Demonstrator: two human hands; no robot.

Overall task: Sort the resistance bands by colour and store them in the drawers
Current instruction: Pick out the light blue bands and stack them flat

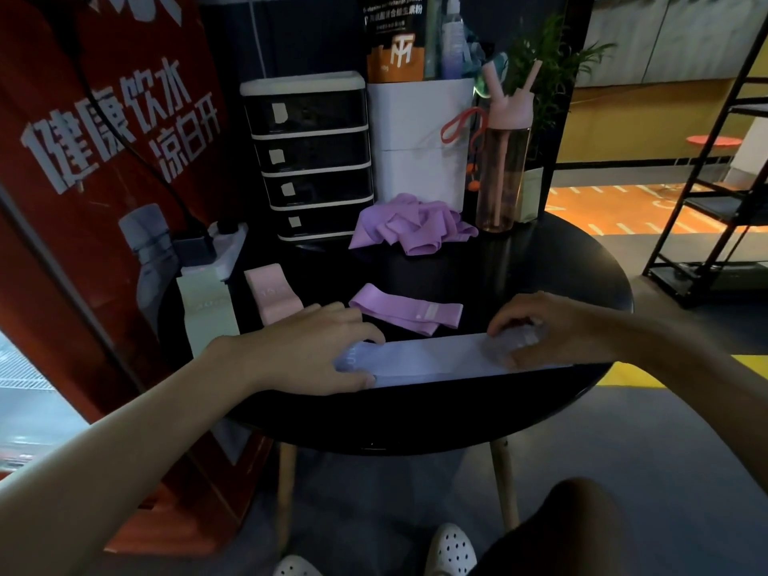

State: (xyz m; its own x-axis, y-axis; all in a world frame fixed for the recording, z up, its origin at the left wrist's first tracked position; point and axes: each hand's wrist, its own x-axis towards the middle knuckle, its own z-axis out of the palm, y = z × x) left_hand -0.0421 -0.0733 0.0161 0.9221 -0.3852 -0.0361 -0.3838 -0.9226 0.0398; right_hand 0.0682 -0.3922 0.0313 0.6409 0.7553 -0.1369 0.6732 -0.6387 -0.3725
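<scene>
A pale lilac band (432, 359) lies flat along the near edge of the round black table (540, 268). My left hand (316, 351) presses on its left end, thumb pinching the edge. My right hand (548, 330) holds its right end, fingers curled over the fabric. Behind it lie a folded purple band (405, 309), a folded pink band (272, 297) and a pale green band (205, 303) at the left edge. A heap of purple bands (411, 224) sits farther back. The black drawer unit (309, 160) with several shut, labelled drawers stands at the back left.
A white bin (419, 139) with a sachet and bottle stands beside the drawers. A pink water bottle (505, 168) stands at the back right. A power strip (220, 251) with a plug sits left. A red banner fills the left; a black rack (715, 193) stands right.
</scene>
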